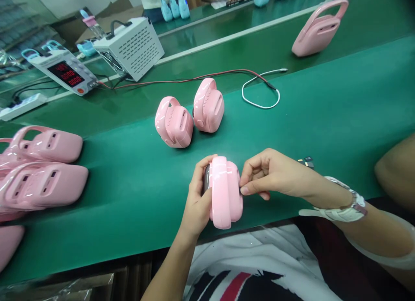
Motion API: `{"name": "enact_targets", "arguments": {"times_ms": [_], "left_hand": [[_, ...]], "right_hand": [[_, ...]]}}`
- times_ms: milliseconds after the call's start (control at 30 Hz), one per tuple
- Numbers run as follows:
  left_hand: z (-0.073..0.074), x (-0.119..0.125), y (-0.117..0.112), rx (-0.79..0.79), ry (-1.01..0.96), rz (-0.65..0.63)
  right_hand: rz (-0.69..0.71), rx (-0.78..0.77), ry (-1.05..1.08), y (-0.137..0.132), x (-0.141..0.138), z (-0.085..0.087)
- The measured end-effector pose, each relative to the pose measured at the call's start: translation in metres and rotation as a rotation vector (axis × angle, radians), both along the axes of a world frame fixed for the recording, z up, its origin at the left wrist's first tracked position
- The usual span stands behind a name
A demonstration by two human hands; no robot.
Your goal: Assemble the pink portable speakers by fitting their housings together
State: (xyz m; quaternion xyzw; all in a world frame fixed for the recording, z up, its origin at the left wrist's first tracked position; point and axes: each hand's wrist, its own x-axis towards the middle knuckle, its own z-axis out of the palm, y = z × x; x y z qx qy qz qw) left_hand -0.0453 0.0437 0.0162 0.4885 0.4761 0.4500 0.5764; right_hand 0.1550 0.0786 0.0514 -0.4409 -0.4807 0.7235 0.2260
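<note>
A pink plastic device with a handle (225,192) is held upright over the near edge of the green table (129,214). My left hand (197,197) is wrapped round its left side, the thumb on a dark part. My right hand (275,173) pinches at the device's right edge with closed fingers; what the fingertips grip is too small to see. A white watch (352,206) sits on my right wrist. Two more pink devices (173,121) (209,105) stand just beyond my hands.
Several pink devices (39,180) lie stacked at the left edge, another (319,29) at the far right. A power supply with red digits (65,72), a white vented box (131,46), red and white cables (259,91) lie beyond. Another person's arm (397,169) enters at right.
</note>
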Motion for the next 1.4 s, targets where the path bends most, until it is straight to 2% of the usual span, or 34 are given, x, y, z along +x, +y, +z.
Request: {"name": "enact_targets", "arguments": {"times_ms": [67, 200, 300, 400, 667, 1000, 1400], "left_hand": [[0.002, 0.000, 0.000, -0.003, 0.005, -0.005], [0.002, 0.000, 0.001, -0.008, -0.022, -0.010], [-0.001, 0.000, 0.002, -0.017, -0.027, -0.009], [-0.003, 0.001, 0.002, -0.009, -0.034, -0.013], [-0.006, 0.003, -0.002, -0.026, -0.008, 0.011], [-0.004, 0.002, -0.002, -0.034, -0.034, 0.004], [-0.003, 0.004, -0.003, -0.029, 0.007, 0.021]], "right_hand": [[0.006, 0.038, -0.021, 0.003, -0.001, -0.001], [-0.140, 0.125, -0.006, 0.002, -0.002, -0.016], [-0.118, 0.007, 0.124, -0.006, -0.001, -0.032], [-0.133, -0.075, 0.200, -0.013, -0.001, -0.040], [-0.215, -0.092, 0.190, -0.013, -0.006, -0.031], [-0.214, -0.153, 0.282, -0.013, -0.005, -0.037], [-0.257, -0.171, 0.239, -0.014, -0.008, -0.031]]}}
